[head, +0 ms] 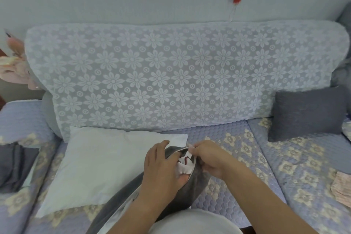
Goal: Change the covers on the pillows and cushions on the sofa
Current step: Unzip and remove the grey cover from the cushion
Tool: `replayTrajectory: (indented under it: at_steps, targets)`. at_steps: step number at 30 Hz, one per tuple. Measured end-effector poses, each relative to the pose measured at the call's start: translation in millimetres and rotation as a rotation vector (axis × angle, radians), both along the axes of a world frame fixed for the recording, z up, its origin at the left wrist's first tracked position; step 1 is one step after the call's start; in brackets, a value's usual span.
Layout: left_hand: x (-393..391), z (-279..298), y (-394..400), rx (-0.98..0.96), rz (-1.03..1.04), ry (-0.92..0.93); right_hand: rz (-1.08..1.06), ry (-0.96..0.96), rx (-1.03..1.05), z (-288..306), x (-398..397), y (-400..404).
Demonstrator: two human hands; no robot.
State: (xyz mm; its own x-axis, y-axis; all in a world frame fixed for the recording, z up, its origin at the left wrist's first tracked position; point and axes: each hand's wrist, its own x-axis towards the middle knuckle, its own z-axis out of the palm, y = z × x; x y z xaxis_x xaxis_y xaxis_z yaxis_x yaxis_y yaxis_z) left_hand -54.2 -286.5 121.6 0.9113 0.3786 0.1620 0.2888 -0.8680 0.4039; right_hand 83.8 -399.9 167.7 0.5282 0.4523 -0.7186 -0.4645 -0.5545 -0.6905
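Hands are both engaged at the open mouth of a dark grey soft fabric cushion cover (191, 180), which lies on the seat of the lilac quilted sofa (237, 157), directly in front of the plain white bare pillow (98, 165) and partly overlapping its near right edge. The left hand (161, 169) has its fingers pushed into the opening and curled over the cover's edge. The right hand (207, 157) pinches the opposite lip of the opening between thumb and fingertips. Inside the mouth a white inner cushion with a red and dark print (185, 165) is exposed.

Right of the white pillow and well apart from it, a grey knitted square cushion (307, 114) leans upright against the floral lace-covered sofa back (171, 78). Left of the white pillow, a stack of folded dark grey fabric (15, 167) rests on the sofa arm.

Assessment: cover and filling appear light, limp and compressible, with no fragility risk. The cover will sag and bunch if held mid-panel; best purchase is on the two lips of the opening, near the seam, pulled apart. Whether the inner is going in or coming out cannot be determined.
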Motion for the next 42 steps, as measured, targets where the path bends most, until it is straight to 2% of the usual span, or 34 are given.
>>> replayTrajectory:
  at_steps: [3,7,9,12,14,17,20,22,24,30,32,34,36,38,42]
  targets:
    - [-8,8,0,0.084,0.032,-0.005,-0.177,0.172,0.149,-4,-6,4]
    - [-20,11,-4,0.138,0.075,0.022,-0.257,0.34,0.255,-11,-12,11]
    - [-23,10,-6,0.101,0.061,-0.029,-0.243,0.395,0.308,-10,-12,13]
    - [-28,10,3,0.026,0.055,-0.149,-0.104,0.398,0.372,-3,-12,14]
    - [-31,14,9,-0.039,0.046,-0.179,0.003,0.265,0.285,-8,-8,16]
    - [-36,22,9,-0.14,0.007,-0.204,0.171,-0.219,-0.14,-24,2,24]
    - [-41,36,11,-0.274,0.051,-0.317,0.169,-0.593,-0.404,-38,21,15]
    - [-43,48,16,-0.358,0.106,-0.426,0.153,-0.735,-0.467,-45,38,1]
    - [-44,62,20,-0.437,0.135,-0.475,0.196,-0.775,-0.457,-41,51,-8]
    - [-50,70,41,-0.591,0.262,-0.371,0.492,-0.746,-0.257,2,23,12]
    - [-57,69,41,-0.601,0.272,-0.364,0.563,-0.685,-0.247,-3,4,18]
    - [-63,71,38,-0.549,0.193,-0.355,0.61,-0.68,-0.297,-20,-6,22]
    - [-68,73,35,-0.48,0.067,-0.306,0.571,-0.797,-0.357,-36,-7,23]
    - [-68,73,31,-0.434,-0.029,-0.269,0.443,-0.885,-0.381,-45,2,19]
    - [-60,83,21,-0.471,-0.045,-0.35,0.36,-0.869,-0.468,-42,41,2]
